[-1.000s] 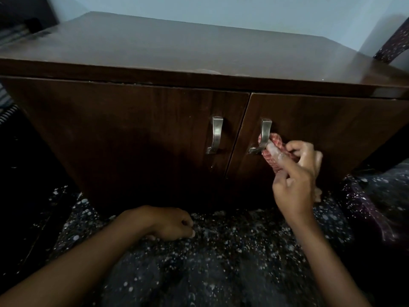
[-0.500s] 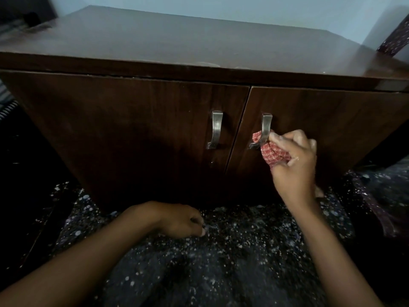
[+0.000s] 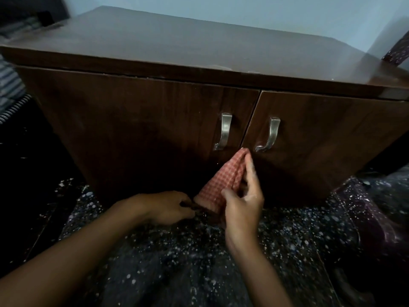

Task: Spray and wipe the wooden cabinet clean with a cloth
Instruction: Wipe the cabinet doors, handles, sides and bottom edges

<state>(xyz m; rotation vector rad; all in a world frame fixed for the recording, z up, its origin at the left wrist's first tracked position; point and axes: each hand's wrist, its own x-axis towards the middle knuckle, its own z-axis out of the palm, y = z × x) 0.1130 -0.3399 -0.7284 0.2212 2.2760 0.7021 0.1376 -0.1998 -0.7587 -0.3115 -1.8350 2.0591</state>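
Observation:
A dark brown wooden cabinet (image 3: 155, 120) fills the view, with two closed doors and two metal handles, the left handle (image 3: 223, 131) and the right handle (image 3: 269, 135). A red checked cloth (image 3: 223, 180) hangs stretched below the handles, in front of the gap between the doors. My right hand (image 3: 243, 202) pinches the cloth along its right edge, thumb on the lower part and fingers reaching up its side. My left hand (image 3: 166, 207) grips the cloth's bottom end low at the cabinet's base. No spray bottle is in view.
A dark speckled floor or fabric (image 3: 177, 262) lies under my arms. Striped cloth (image 3: 11, 89) shows at the far left, a pale wall (image 3: 265, 12) behind the cabinet, and a dark patterned object (image 3: 396, 52) at the upper right.
My right hand left the right handle and came down and left with the cloth, which is now unfolded. My left hand rose from the floor and took hold of the cloth's lower end.

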